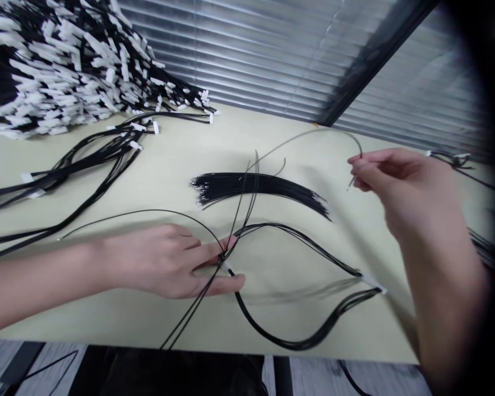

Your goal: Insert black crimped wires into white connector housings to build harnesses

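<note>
My left hand (pixel 169 264) rests low over the table, thumb and index finger around a small white connector (pixel 226 267) of a black wire harness (pixel 297 346). Several thin wires fan out from that connector, and the harness loops right to a second white connector (pixel 373 282). Raised at the right, my right hand (pixel 400 176) pinches one thin black wire (pixel 313 131) near its end. This wire arches back toward the left hand, and its tip pokes out below my fingertips. A bundle of short black wires (pixel 256 186) with bare metal ends lies behind the harness.
A large heap of black cables with white connectors (pixel 66 71) fills the back left. Several cable harnesses (pixel 91 159) lie in front of it. More cables (pixel 457 162) are at the right edge. Window blinds (pixel 251 55) stand behind the table (pixel 107 308).
</note>
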`<state>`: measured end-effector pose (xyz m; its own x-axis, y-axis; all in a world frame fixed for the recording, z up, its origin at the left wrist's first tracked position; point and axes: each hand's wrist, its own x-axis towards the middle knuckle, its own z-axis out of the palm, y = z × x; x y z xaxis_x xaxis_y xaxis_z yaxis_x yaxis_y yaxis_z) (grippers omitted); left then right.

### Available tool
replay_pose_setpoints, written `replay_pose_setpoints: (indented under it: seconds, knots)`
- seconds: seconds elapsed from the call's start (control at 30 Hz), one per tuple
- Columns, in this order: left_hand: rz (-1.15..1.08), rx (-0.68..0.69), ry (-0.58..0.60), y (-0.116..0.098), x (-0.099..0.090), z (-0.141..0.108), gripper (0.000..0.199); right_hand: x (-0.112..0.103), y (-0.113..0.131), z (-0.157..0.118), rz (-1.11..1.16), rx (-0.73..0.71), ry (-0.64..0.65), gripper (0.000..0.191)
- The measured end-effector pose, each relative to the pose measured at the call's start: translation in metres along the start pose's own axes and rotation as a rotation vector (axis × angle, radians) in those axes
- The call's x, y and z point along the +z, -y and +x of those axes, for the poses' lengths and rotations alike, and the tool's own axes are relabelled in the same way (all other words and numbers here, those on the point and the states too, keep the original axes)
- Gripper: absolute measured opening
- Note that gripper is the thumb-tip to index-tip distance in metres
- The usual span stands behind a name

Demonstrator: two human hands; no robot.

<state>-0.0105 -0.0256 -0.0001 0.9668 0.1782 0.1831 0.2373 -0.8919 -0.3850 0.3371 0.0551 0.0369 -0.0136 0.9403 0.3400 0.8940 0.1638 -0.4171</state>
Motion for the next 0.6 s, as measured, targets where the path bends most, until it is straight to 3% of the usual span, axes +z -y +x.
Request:
replay_pose_setpoints:
  seconds: [0.17, 0.33, 0.6]
  knots:
    - [0.008, -0.01, 0.0, 0.0, 0.002, 0.0, 0.063, 0.022, 0.043, -0.028, 0.622, -0.018, 0.36, 0.029]
    - [-0.061, -0.053, -0.07, -0.002, 0.006, -0.001, 0.045, 0.044, 0.09, -0.071, 1.05, 0.062, 0.714, 0.016]
    - [-0.056, -0.063, -0.09, -0.002, 0.005, 0.002, 0.037, 0.055, 0.097, -0.085, 0.978, 0.068, 0.627, 0.01]
